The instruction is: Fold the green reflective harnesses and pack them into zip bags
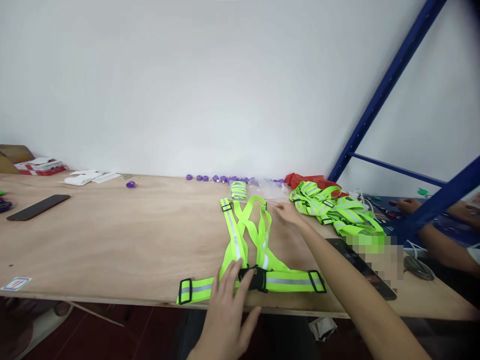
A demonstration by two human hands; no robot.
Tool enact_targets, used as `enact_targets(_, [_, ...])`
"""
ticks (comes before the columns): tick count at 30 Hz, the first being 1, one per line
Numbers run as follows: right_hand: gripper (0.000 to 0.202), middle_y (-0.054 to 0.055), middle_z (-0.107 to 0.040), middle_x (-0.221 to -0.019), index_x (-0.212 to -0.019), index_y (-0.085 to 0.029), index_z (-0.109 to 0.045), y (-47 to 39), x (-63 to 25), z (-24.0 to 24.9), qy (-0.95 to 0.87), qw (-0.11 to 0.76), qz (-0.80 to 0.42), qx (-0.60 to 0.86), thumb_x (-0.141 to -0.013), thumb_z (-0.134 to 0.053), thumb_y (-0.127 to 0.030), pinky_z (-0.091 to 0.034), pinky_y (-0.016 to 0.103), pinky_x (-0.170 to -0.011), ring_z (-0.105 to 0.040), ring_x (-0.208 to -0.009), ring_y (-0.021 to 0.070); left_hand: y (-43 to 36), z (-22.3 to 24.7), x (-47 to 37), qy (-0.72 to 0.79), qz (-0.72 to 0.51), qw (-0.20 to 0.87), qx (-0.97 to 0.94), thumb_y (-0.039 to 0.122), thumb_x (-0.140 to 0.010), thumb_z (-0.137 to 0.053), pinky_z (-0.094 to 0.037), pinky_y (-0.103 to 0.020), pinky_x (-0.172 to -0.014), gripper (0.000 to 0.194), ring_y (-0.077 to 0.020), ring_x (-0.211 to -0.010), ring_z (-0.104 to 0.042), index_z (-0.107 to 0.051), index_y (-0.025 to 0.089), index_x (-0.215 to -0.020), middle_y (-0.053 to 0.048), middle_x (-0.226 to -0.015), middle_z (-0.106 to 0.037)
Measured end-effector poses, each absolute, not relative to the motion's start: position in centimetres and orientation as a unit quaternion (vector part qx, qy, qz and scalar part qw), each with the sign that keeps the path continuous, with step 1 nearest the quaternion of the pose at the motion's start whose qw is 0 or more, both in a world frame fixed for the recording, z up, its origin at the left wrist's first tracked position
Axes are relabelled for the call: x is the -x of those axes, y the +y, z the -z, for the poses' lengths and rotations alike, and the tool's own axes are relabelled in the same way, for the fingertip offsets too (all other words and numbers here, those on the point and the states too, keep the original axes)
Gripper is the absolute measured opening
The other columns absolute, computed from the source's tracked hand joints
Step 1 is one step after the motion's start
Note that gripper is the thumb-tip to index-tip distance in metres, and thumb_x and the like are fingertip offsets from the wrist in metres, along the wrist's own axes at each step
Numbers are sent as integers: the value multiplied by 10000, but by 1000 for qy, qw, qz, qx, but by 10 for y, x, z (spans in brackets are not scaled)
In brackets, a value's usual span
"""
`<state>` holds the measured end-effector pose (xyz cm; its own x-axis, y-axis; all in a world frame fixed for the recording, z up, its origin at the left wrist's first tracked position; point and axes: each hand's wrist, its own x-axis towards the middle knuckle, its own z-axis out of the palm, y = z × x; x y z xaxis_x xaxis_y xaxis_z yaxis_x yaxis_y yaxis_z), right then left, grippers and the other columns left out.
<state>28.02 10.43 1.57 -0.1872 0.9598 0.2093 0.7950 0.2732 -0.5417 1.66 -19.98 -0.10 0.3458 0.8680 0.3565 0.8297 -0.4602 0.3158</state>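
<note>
Covering part of the harness, left hand splayed; right hand, grip unclear.

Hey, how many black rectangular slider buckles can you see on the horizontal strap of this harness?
2: the left slider buckle at the strap's left end, the right slider buckle near its right end. Your left hand covers part, possibly hiding more.

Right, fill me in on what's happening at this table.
A yellow-green reflective harness lies spread on the wooden table. The person's left hand is open over its near part, by the black buckle; the right hand is beside its far end, contact unclear. A folded bundle lies beyond, a strap heap to the right.
</note>
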Motion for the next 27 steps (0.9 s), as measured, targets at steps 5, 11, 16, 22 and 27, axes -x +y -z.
enact_targets(5, [413, 86, -736, -1156, -1193, -189, -665, 113, -254, -6, -786, 277, -210, 511, -781, -663, -213, -554, 332, -855, -706, -973, 218, -202, 15, -32, 459, -173, 71, -868, 362, -903, -613, -283, -621, -1168, 716, -368, -1465, -304, -307, 322, -1548, -54, -1632, -263])
enact_targets(11, [308, 71, -751, -1055, -1128, -164, -672, 121, -230, -9, -804, 269, -182, 498, -830, -622, -220, -547, 306, -846, -701, -927, 193, -193, 29, -31, 472, -153, 76, -865, 477, -912, -583, -315, -673, -1129, 643, -387, -1432, -354, -387, 333, -1507, -48, -1614, -316])
enact_targets(16, [291, 103, -712, -1129, -1143, -176, -658, 141, -230, -39, -804, 223, -102, 542, -854, -631, -202, -513, 379, -908, -662, -1011, 252, -192, 38, -34, 479, -169, 55, -860, 491, -858, -644, -297, -692, -1127, 704, -413, -1402, -379, -400, 345, -1501, -52, -1606, -335])
enact_targets(22, [297, 92, -608, -1269, -1220, -190, -610, 149, -217, -52, -816, 130, -49, 562, -966, -596, -344, -531, 436, -929, -623, -1076, 217, -195, 36, -39, 489, -176, 66, -852, 470, -851, -649, -289, -709, -1122, 756, -433, -1417, -343, -356, 322, -1532, -71, -1619, -301])
enact_targets(27, [345, 172, -578, -1307, -1241, -172, -613, 131, -199, -45, -804, 123, -44, 580, -928, -630, -314, -503, 465, -945, -566, -1183, 314, -196, 18, -41, 488, -168, 107, -850, 397, -882, -618, -265, -715, -1140, 727, -406, -1456, -301, -327, 300, -1541, -83, -1624, -283])
